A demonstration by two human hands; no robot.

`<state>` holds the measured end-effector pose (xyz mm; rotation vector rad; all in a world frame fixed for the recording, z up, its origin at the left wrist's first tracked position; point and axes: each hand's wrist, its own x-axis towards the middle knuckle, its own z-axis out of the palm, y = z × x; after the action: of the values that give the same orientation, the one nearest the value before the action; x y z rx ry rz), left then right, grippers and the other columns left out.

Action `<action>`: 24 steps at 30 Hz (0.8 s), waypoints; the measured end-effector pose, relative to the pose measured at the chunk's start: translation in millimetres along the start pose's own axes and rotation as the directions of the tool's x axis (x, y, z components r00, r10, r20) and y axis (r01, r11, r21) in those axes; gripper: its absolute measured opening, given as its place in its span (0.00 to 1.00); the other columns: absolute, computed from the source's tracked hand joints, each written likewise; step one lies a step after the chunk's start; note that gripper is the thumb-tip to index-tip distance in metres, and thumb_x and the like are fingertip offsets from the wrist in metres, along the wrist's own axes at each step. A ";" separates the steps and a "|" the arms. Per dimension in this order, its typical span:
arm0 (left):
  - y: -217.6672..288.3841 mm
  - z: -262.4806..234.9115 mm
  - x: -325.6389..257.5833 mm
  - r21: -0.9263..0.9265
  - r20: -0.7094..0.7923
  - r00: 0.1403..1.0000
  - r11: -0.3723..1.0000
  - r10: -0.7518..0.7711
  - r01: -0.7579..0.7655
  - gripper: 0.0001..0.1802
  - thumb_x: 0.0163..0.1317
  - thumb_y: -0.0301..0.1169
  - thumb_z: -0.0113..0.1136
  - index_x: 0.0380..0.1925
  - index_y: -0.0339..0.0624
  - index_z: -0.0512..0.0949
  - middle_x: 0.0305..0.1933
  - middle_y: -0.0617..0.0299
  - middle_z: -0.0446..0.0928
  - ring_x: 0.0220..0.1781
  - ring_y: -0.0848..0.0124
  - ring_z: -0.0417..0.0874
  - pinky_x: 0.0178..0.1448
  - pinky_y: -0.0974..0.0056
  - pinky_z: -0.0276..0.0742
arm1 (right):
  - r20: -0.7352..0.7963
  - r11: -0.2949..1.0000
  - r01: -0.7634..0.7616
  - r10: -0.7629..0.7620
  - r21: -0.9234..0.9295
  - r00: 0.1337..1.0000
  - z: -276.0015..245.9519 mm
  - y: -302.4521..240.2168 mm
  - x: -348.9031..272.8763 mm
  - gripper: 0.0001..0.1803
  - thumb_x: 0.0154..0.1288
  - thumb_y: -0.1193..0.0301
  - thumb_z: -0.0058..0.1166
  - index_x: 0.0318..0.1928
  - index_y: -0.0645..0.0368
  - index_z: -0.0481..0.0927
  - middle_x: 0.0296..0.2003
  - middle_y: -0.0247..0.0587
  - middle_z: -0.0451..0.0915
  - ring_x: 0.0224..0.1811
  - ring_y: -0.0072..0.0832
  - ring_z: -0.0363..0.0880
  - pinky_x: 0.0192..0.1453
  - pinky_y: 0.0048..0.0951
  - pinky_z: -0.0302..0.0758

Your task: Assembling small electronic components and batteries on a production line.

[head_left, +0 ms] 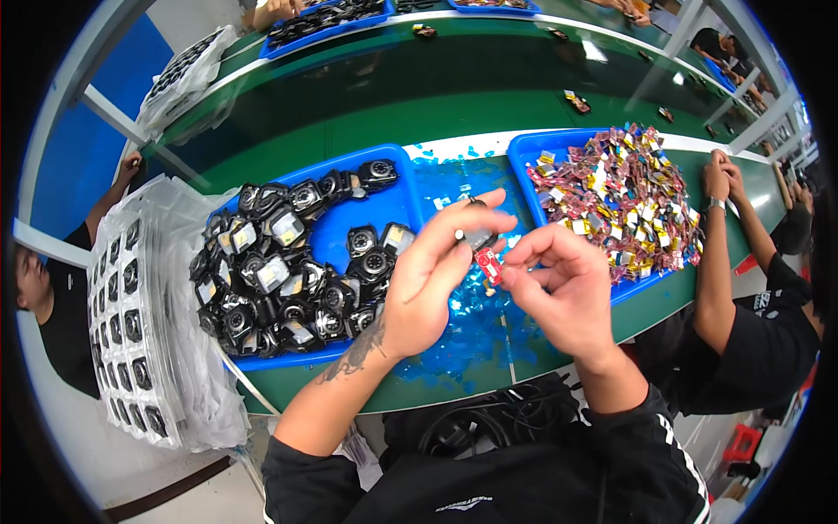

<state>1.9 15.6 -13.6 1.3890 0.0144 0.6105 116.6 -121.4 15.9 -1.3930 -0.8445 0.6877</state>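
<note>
My left hand [428,284] is closed around a small dark housing with a greyish face [477,237], mostly hidden by the fingers. Thumb and forefinger of my right hand [560,293] pinch a small red circuit board [489,265] right beside that housing. Whether the two parts are joined cannot be made out. Left of my hands, a blue tray [406,188] holds many black watch-like housings [279,271], some with pale screens. To the right, another blue tray [521,153] is heaped with red circuit boards [611,196] bearing yellow and silver pieces.
Scraps of blue film [471,341] litter the green table between the trays. Stacked plastic trays of black parts [131,323] stand at the left. Beyond a white rail runs a green belt [393,96] with scattered parts [576,102]. A co-worker's arms [716,236] are at the right.
</note>
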 end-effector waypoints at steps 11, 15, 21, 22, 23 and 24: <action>8.9 14.2 0.9 0.717 0.107 0.986 0.677 0.131 -0.167 0.18 0.58 0.17 0.62 0.50 0.37 0.81 0.59 0.47 0.76 0.53 0.58 0.84 0.54 0.62 0.82 | 0.163 0.668 0.492 -0.494 -0.558 0.854 -28.8 -9.6 14.5 0.09 0.44 0.85 0.61 0.25 0.60 0.76 0.24 0.39 0.78 0.27 0.36 0.80 0.31 0.33 0.75; 5.5 14.3 -0.6 0.750 0.143 0.983 0.635 0.117 -0.185 0.19 0.58 0.17 0.61 0.51 0.36 0.80 0.58 0.48 0.77 0.51 0.59 0.85 0.50 0.62 0.83 | 0.189 0.696 0.453 -0.425 -0.558 0.885 -32.4 -10.1 16.4 0.09 0.44 0.85 0.61 0.25 0.60 0.75 0.23 0.39 0.77 0.27 0.37 0.80 0.31 0.34 0.75; 4.2 14.3 -3.5 0.849 0.170 0.977 0.485 0.126 -0.210 0.18 0.60 0.17 0.60 0.51 0.36 0.80 0.57 0.48 0.77 0.47 0.59 0.86 0.49 0.61 0.84 | 0.386 0.510 0.614 -0.488 -0.602 0.783 -39.6 -10.7 29.3 0.09 0.45 0.85 0.60 0.27 0.61 0.76 0.26 0.39 0.78 0.29 0.36 0.81 0.33 0.32 0.77; 4.3 14.1 -3.4 0.860 0.172 0.977 0.464 0.123 -0.210 0.17 0.60 0.18 0.60 0.51 0.35 0.80 0.56 0.48 0.78 0.46 0.59 0.86 0.49 0.62 0.83 | 0.386 0.505 0.613 -0.487 -0.608 0.783 -39.5 -10.9 29.4 0.09 0.45 0.85 0.60 0.27 0.61 0.76 0.26 0.39 0.78 0.29 0.36 0.81 0.33 0.32 0.77; 6.3 14.4 -2.9 0.790 0.120 0.991 0.598 0.061 -0.132 0.16 0.62 0.18 0.59 0.51 0.35 0.80 0.55 0.48 0.78 0.46 0.61 0.86 0.49 0.63 0.83 | 0.356 0.613 0.596 -0.478 -0.518 0.803 -40.7 -11.0 29.6 0.09 0.46 0.85 0.60 0.27 0.61 0.76 0.27 0.39 0.79 0.30 0.34 0.82 0.34 0.30 0.77; 9.1 13.4 -2.8 0.699 0.078 0.997 0.714 -0.009 -0.048 0.16 0.63 0.19 0.58 0.52 0.34 0.80 0.55 0.49 0.79 0.46 0.63 0.87 0.49 0.63 0.83 | 0.329 0.710 0.568 -0.465 -0.417 0.822 -42.3 -10.6 29.7 0.09 0.47 0.85 0.60 0.28 0.61 0.76 0.28 0.39 0.80 0.31 0.31 0.83 0.35 0.28 0.78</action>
<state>0.8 2.7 -3.4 2.1641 0.1914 0.5919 167.5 -120.7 30.1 -1.4422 -1.5942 0.1572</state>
